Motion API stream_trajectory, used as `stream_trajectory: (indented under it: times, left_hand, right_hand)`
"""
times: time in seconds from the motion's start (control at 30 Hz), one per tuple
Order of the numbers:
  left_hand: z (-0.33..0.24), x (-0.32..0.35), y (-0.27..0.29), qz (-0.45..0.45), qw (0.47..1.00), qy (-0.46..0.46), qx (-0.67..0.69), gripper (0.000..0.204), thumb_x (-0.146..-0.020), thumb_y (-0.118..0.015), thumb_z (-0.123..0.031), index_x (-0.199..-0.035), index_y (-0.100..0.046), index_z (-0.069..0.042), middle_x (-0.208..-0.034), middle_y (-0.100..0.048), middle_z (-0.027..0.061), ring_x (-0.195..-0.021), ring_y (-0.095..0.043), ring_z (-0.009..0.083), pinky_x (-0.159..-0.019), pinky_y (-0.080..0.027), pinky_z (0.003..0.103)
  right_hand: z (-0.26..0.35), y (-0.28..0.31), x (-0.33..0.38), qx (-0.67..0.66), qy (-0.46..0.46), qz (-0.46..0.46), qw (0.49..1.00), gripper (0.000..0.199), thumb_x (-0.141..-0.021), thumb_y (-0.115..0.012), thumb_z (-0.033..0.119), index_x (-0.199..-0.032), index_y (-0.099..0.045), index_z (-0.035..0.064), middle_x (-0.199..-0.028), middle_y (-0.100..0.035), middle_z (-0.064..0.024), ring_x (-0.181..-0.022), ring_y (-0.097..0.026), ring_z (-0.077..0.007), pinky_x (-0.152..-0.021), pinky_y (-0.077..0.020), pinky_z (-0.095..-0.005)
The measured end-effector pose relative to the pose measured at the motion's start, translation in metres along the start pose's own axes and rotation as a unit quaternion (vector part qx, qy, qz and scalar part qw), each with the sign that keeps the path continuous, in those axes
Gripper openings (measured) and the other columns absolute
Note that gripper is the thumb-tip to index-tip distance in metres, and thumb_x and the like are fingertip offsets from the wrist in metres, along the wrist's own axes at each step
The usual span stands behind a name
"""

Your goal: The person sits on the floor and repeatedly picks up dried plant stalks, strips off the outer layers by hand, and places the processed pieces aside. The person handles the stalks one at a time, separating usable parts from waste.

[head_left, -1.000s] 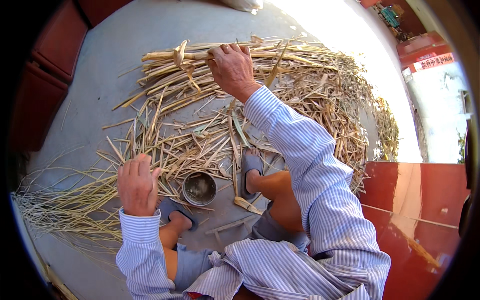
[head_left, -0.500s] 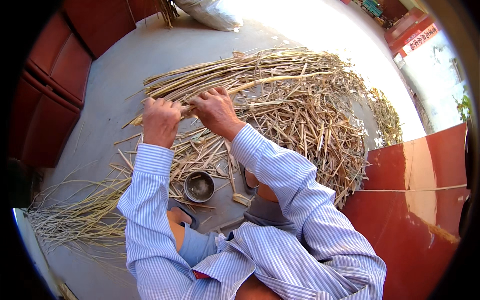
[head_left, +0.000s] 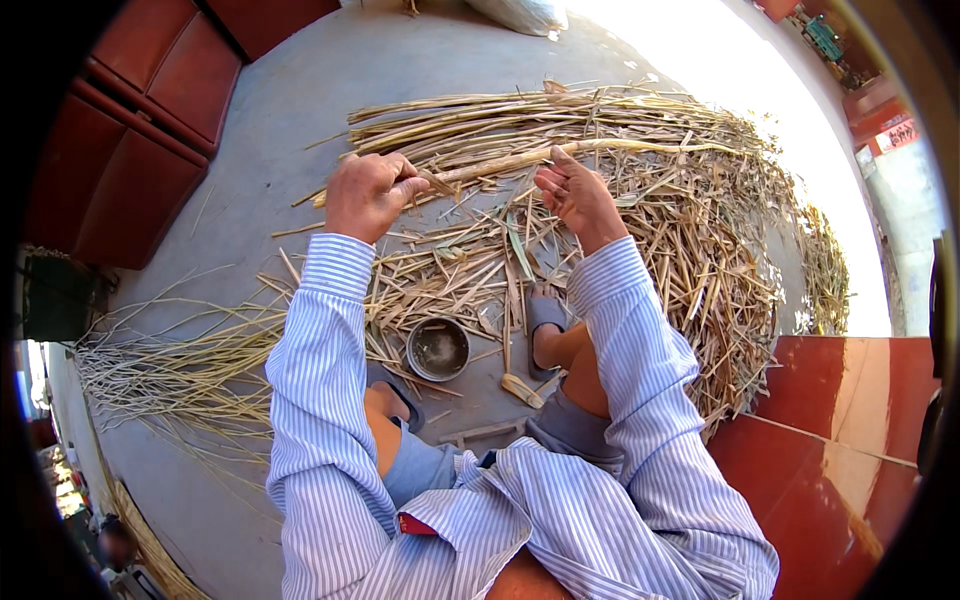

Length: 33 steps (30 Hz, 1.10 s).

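My left hand (head_left: 372, 194) is closed around the near end of a long, pale dry stalk (head_left: 650, 146), with a brown shred of leaf (head_left: 437, 184) poking out by its thumb. From there the stalk stretches rightward above the pile. My right hand (head_left: 580, 198) is raised beside the stalk, thumb and curled fingers apart, and I see nothing held in it. Its thumb tip overlaps the stalk; whether they touch I cannot tell. Beneath both hands lie loose broken stalks and husks (head_left: 660, 260), with longer stalks (head_left: 430, 110) laid side by side beyond.
A round metal bowl (head_left: 438, 349) stands on the grey floor between my sandalled feet. Thin, branching stems (head_left: 180, 375) spread at the left. Red cabinets (head_left: 150, 130) line the far left, a red panel (head_left: 830, 430) the right. A pale sack (head_left: 520, 12) lies at the back.
My hands, close together on the stalk before, are now apart. The right has moved off to the right, its fingers loosened; the left keeps hold. The view has shifted left.
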<state>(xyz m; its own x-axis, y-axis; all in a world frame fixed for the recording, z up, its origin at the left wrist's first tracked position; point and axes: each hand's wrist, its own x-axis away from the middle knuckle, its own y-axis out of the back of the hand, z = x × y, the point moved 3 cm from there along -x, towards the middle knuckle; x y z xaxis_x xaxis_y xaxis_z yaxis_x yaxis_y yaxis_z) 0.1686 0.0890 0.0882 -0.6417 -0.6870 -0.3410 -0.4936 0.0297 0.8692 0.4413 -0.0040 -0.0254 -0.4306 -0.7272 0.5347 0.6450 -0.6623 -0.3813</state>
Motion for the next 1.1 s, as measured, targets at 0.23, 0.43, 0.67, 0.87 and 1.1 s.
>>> stream_trajectory:
  times: [0.23,0.43,0.67,0.87,1.1]
  left_hand:
    - [-0.01,-0.007,0.005,-0.137,0.975,0.102,0.142,0.019,-0.083,-0.075,-0.024,-0.082,-0.071,-0.006,-0.07,-0.068,0.0108,-0.059,-0.062,0.0224,-0.058,-0.047,0.034]
    - [-0.001,-0.024,0.048,-0.289,0.938,0.085,0.168,0.016,-0.088,-0.072,-0.017,-0.088,-0.068,-0.002,-0.07,-0.066,0.0064,-0.06,-0.061,0.0143,-0.056,-0.047,0.027]
    - [-0.016,-0.014,0.002,0.094,0.993,0.045,-0.051,0.035,-0.082,-0.072,-0.038,-0.084,-0.071,-0.004,-0.071,-0.066,0.015,-0.065,-0.062,0.0336,-0.062,-0.047,0.045]
    - [-0.018,0.002,0.001,0.088,0.994,0.036,-0.046,0.034,-0.079,-0.073,-0.039,-0.081,-0.073,-0.006,-0.07,-0.067,0.0117,-0.062,-0.063,0.0293,-0.06,-0.048,0.04]
    - [0.013,0.014,0.011,-0.073,0.965,0.153,0.2,0.023,-0.086,-0.072,-0.026,-0.076,-0.066,-0.006,-0.062,-0.063,0.0099,-0.054,-0.058,0.0207,-0.053,-0.044,0.032]
  right_hand:
    - [0.002,0.004,-0.028,-0.097,-0.059,0.063,0.991,0.014,-0.094,-0.064,0.015,-0.093,-0.06,0.0024,-0.081,-0.063,-0.0062,-0.072,-0.066,-0.0166,-0.057,-0.0558,-0.0283]
    - [-0.027,0.0,-0.041,-0.008,-0.101,0.038,0.994,0.008,-0.091,-0.058,0.009,-0.094,-0.058,0.0015,-0.083,-0.063,-0.0095,-0.077,-0.067,-0.0214,-0.062,-0.0553,-0.0318]
    - [-0.02,-0.014,-0.023,-0.069,-0.064,0.045,0.995,0.009,-0.092,-0.059,0.008,-0.097,-0.059,0.0012,-0.087,-0.064,-0.0098,-0.08,-0.065,-0.0201,-0.066,-0.055,-0.0312]
    - [-0.011,-0.035,-0.001,-0.132,-0.045,0.091,0.986,0.007,-0.088,-0.063,0.005,-0.093,-0.059,0.0014,-0.085,-0.064,-0.0088,-0.073,-0.062,-0.0175,-0.063,-0.0538,-0.03]
    - [-0.004,-0.048,0.009,-0.179,-0.048,0.137,0.973,0.01,-0.088,-0.059,-0.001,-0.097,-0.061,-0.0006,-0.093,-0.065,-0.0106,-0.082,-0.062,-0.0183,-0.071,-0.0545,-0.0294]
